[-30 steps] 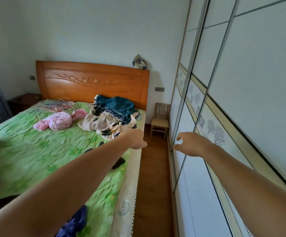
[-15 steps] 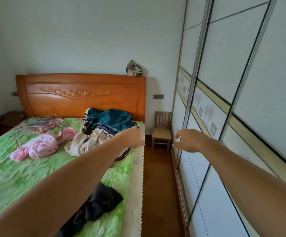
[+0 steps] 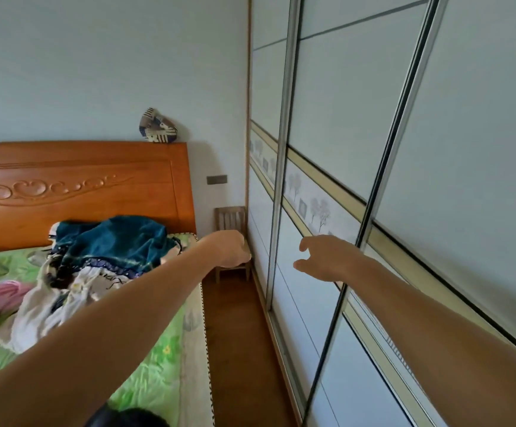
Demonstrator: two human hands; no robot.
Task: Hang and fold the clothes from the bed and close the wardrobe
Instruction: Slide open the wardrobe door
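Beside the bed (image 3: pixel 158 359), both arms reach toward the wardrobe (image 3: pixel 327 149), whose sliding doors look shut. The left hand (image 3: pixel 230 248) is curled in a loose fist and holds nothing. The right hand (image 3: pixel 321 260) is half open and empty, close to a door. The clothes (image 3: pixel 105 257) lie piled on the green sheet, well apart from both hands. Fingers could get pinched if a door slides fast. The brown floor (image 3: pixel 238 349) gap is narrow.

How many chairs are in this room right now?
1. A small wooden chair stands in the far corner between the bed and the wardrobe, partly hidden by the left hand. Others may sit outside the view.
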